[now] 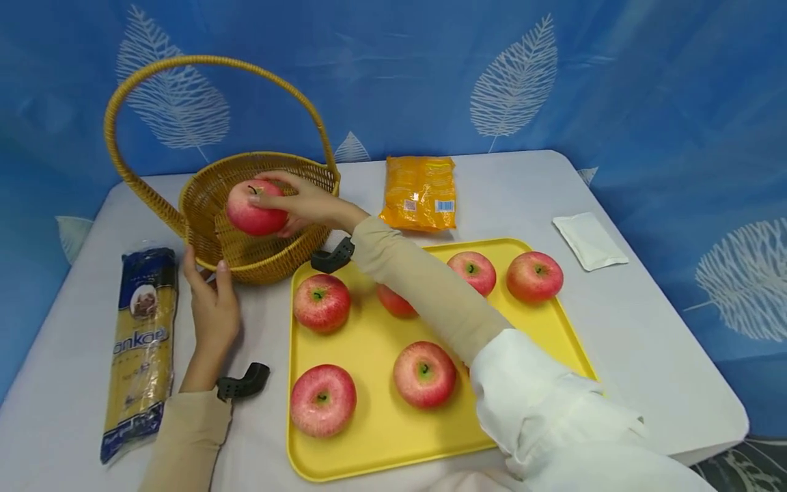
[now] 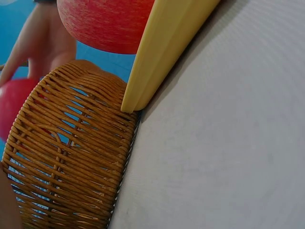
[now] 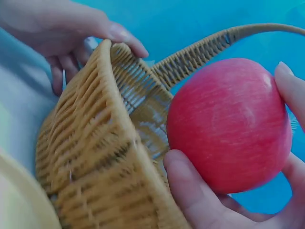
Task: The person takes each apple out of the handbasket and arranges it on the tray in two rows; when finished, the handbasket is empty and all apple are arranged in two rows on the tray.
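Overhead, the right hand grips a red apple above the wicker basket.
Only the head view shows the left hand, fingers straight against the basket's side, and the yellow tray on the surface; the right wrist view shows fingers curled round the apple.

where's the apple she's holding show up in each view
head: the held apple is upper left, over the basket, gripped by the right hand.
left wrist: a red patch at the left edge, behind the basket's weave, looks like it.
right wrist: fills the right half, fingers around it.
shared landmark: the wicker basket.
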